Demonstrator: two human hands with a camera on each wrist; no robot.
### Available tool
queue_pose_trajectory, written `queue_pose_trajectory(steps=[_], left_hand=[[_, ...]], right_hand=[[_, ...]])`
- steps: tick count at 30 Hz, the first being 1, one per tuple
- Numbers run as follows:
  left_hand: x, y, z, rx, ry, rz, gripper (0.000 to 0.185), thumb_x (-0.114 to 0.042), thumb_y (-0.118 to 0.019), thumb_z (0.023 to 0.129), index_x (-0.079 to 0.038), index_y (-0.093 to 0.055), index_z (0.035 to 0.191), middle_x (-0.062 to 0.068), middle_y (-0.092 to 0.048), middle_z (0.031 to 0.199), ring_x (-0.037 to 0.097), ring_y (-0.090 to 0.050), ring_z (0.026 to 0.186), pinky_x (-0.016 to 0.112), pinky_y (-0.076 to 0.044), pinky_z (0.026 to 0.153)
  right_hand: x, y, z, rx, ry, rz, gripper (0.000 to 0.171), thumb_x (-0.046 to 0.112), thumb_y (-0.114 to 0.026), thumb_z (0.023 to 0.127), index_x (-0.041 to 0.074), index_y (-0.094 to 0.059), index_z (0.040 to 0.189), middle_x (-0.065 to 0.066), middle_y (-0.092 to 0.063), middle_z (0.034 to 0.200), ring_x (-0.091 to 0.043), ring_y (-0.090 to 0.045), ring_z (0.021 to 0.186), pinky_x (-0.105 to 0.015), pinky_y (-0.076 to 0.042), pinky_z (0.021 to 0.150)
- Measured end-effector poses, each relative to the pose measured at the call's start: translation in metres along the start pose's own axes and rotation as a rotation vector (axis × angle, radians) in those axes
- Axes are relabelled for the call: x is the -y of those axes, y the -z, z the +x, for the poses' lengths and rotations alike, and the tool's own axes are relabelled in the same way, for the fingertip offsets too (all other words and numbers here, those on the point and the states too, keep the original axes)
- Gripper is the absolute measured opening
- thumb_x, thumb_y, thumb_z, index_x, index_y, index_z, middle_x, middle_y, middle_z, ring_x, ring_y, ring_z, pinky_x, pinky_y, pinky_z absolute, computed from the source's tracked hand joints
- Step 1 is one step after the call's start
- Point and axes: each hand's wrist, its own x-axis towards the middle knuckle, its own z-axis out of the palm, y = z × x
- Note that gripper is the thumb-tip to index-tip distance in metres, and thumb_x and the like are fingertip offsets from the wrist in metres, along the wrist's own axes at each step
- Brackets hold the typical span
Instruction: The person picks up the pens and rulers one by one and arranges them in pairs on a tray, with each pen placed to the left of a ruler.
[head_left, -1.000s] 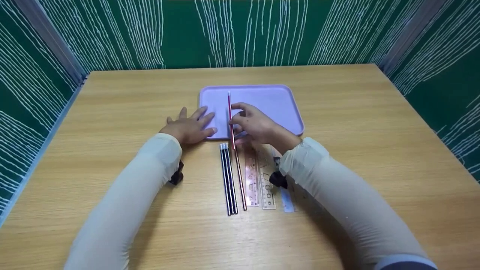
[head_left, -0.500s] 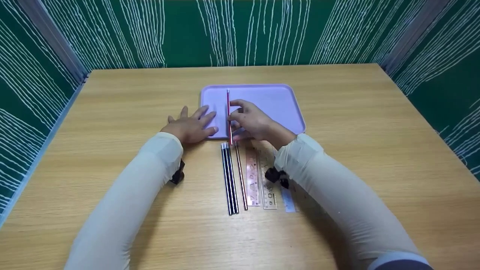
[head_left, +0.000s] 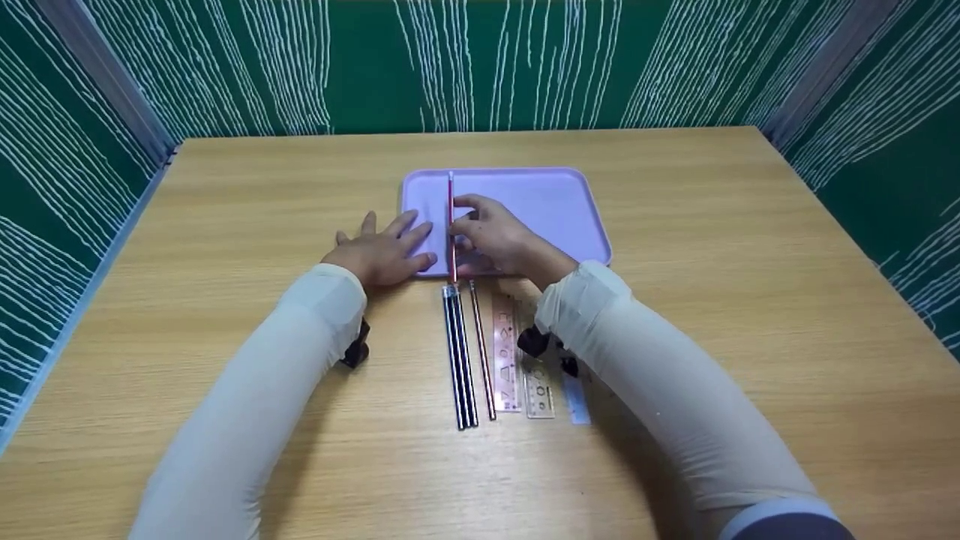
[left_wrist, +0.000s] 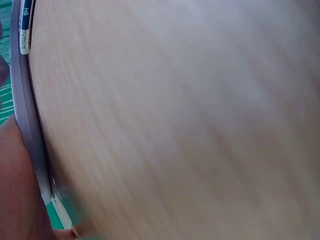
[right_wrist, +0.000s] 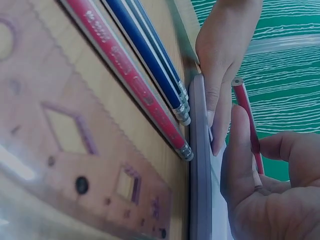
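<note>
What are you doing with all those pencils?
A person sits at a wooden table. The right hand pinches a red pencil over a purple tray. The left hand rests flat on the tray's near left corner. In front of the tray lie blue pencils, another red pencil and clear rulers, side by side.

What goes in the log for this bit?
right hand: pinches red pencil over purple tray | left hand: flat on tray edge
</note>
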Motion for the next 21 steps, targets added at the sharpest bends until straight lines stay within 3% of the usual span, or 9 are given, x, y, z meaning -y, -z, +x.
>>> queue_pose_trajectory(steps=[13,21], left_hand=[[0.0,0.0,0.0,0.007,0.01,-0.009,0.072,-0.078,-0.024,0.097,-0.052,-0.001,0.16,-0.015,0.014,0.172,0.049,0.015,0.155,0.083,0.003,0.112],[0.0,0.0,-0.002,0.006,0.001,-0.013,0.071,-0.079,-0.023,0.097,-0.053,-0.001,0.16,-0.015,0.013,0.172,0.049,0.015,0.155,0.082,0.003,0.113]], right_hand=[[-0.003,-0.006,0.016,-0.029,0.002,0.005,0.061,0.011,-0.055,0.103,0.019,-0.032,0.16,-0.016,-0.056,0.122,-0.02,-0.064,0.079,-0.036,-0.065,0.064],[-0.003,-0.008,0.024,-0.056,-0.002,-0.022,0.06,0.011,-0.053,0.105,0.02,-0.032,0.16,-0.015,-0.056,0.122,-0.021,-0.064,0.082,-0.034,-0.064,0.062]])
